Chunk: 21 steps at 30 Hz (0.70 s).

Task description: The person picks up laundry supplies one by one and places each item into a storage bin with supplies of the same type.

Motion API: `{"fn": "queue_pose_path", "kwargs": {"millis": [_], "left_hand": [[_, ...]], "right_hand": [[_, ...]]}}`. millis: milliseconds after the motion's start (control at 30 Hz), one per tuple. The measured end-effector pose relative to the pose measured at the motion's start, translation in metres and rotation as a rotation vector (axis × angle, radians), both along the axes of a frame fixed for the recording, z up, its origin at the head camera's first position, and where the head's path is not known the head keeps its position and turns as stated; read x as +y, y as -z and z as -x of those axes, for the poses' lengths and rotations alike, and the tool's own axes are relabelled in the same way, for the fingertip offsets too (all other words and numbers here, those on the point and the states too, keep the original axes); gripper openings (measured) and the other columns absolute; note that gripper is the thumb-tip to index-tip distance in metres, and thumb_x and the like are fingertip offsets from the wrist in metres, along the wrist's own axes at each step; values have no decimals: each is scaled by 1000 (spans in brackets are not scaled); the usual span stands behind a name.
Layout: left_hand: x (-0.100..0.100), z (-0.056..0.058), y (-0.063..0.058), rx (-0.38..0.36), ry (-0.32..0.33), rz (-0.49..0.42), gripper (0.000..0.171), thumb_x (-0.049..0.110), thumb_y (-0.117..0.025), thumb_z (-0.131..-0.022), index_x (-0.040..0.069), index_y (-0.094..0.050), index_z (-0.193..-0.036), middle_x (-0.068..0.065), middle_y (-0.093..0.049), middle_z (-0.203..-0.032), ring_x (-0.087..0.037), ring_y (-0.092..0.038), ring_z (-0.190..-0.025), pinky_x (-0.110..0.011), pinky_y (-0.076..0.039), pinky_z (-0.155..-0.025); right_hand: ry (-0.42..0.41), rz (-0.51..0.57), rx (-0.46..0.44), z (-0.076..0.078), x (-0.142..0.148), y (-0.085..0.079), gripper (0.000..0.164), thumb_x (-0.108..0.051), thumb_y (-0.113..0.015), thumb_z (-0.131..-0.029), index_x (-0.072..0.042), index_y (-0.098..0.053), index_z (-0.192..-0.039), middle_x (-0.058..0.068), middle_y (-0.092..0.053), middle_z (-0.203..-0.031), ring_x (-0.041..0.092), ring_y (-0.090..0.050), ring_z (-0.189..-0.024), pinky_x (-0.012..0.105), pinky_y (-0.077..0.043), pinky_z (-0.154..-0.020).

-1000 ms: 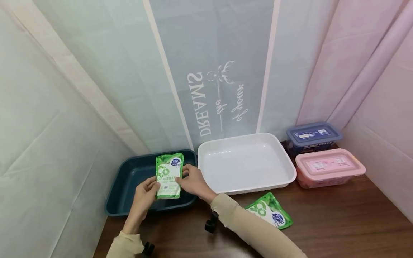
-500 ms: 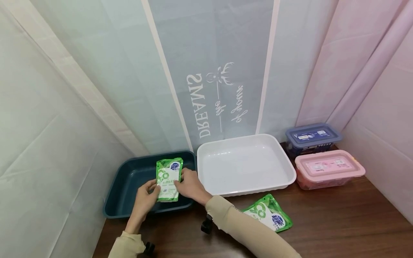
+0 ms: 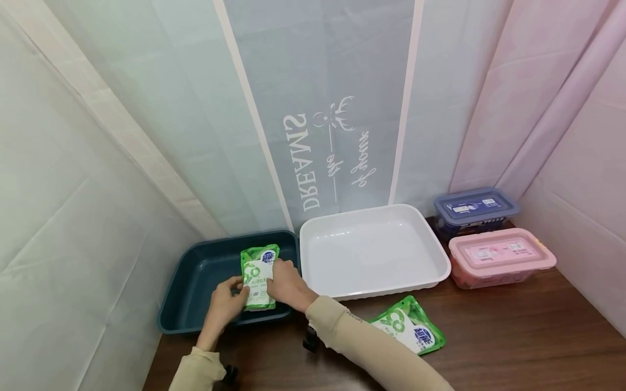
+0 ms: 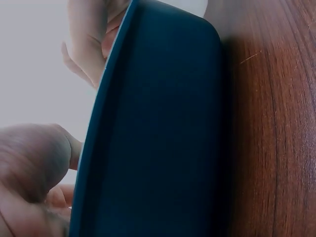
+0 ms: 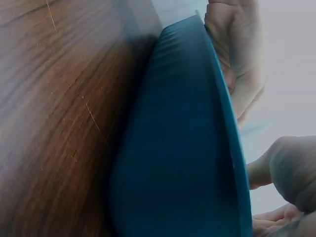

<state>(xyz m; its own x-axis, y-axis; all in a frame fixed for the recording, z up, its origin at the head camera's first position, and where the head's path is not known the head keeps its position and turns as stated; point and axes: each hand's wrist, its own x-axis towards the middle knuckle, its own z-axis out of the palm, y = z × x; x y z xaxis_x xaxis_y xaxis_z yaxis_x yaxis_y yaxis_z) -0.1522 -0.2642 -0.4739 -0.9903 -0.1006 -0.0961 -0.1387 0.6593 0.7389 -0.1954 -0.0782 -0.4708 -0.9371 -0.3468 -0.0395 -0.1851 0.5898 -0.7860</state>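
Observation:
A green-and-white pouch (image 3: 256,287) lies over the dark teal tray (image 3: 168,304) in the head view, its printed face up. My left hand (image 3: 226,304) holds its left edge with the thumb on the front. On the opposite edge, my right hand (image 3: 289,283) grips it with curled fingers, partly hidden. Whether the pouch touches the tray floor I cannot tell. Both wrist views are mostly filled by the tray's outer wall (image 4: 158,128), which hides the pouch. A second green-and-white pouch (image 3: 408,326) lies on the table, partly covered by my right sleeve.
Right of the teal tray stands a white tray (image 3: 374,252) on the brown wooden table (image 3: 513,336). Farther right are a blue lidded box (image 3: 474,206) and a pink lidded box (image 3: 501,255). Fabric walls (image 3: 342,65) enclose the back and sides.
Both hands have brought the pouch lower and slightly toward me over the teal tray. My right hand's fingers look more curled now. The second pouch and the boxes stay in place.

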Motion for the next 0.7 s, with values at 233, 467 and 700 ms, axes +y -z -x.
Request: {"fn": "queue_pose_path", "kwargs": {"millis": [233, 467, 700], "left_hand": [[0, 6, 4, -56, 24, 103, 46, 15, -62, -106, -10, -58, -145, -28, -66, -128, -24, -63, -86, -36, -50, -69], [-1, 11, 8, -100, 29, 139, 48, 16, -60, -106, -10, -56, -146, -28, -66, -129, -25, -64, -90, -38, -50, -72], [0, 15, 9, -104, 36, 199, 46, 16, -62, -105, -9, -59, -144, -26, -68, -127, -34, -68, -107, -47, -57, -82]], "right_hand": [[0, -120, -92, 4, -11, 0, 33, -2, -69, -98, 9, -62, -128, 11, -56, -79, 19, -57, -53, 29, -43, -41], [-8, -169, -118, 5, -18, 6, 25, 1, -73, -95, 4, -65, -118, 10, -57, -74, 19, -54, -50, 29, -40, -39], [-12, -209, -101, 8, -21, 13, 43, -3, -75, -94, 7, -60, -132, 12, -57, -81, 21, -58, -55, 31, -44, -42]]}}
